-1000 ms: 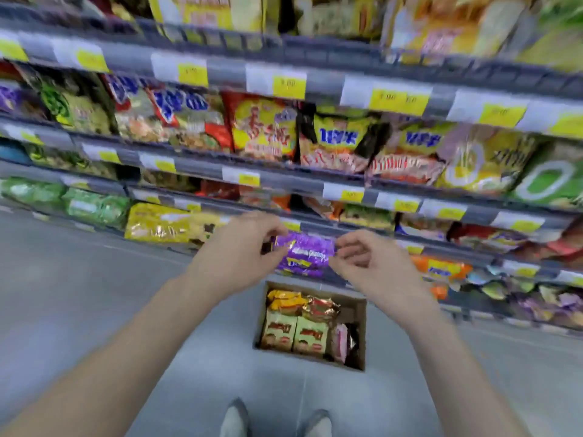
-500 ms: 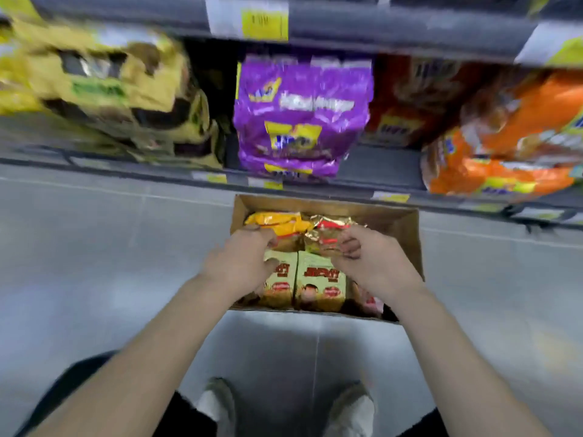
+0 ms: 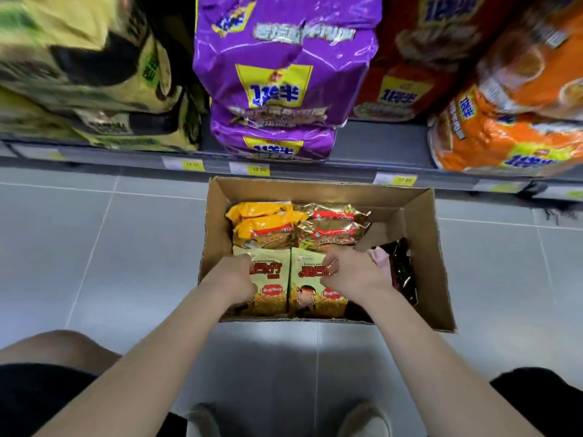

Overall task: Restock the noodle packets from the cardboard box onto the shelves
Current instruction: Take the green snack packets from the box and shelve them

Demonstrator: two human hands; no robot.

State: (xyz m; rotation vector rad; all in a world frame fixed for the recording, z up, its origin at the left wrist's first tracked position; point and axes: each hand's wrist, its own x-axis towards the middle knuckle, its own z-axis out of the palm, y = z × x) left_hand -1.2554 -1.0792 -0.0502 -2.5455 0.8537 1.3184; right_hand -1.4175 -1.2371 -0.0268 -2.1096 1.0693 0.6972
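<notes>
One cardboard box (image 3: 426,247) sits on the floor (image 3: 94,247) below the shelf (image 3: 378,143). At its near end, left hand (image 3: 235,279) grips the left green packet (image 3: 272,290); right hand (image 3: 351,274) pinches the right green packet (image 3: 310,296).

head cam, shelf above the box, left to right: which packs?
yellow-and-black packs → purple packs → red pack → orange packs

Bare forearms (image 3: 151,357), black shorts (image 3: 41,402), pale grey-beige shoes (image 3: 362,419) with rounded toes
</notes>
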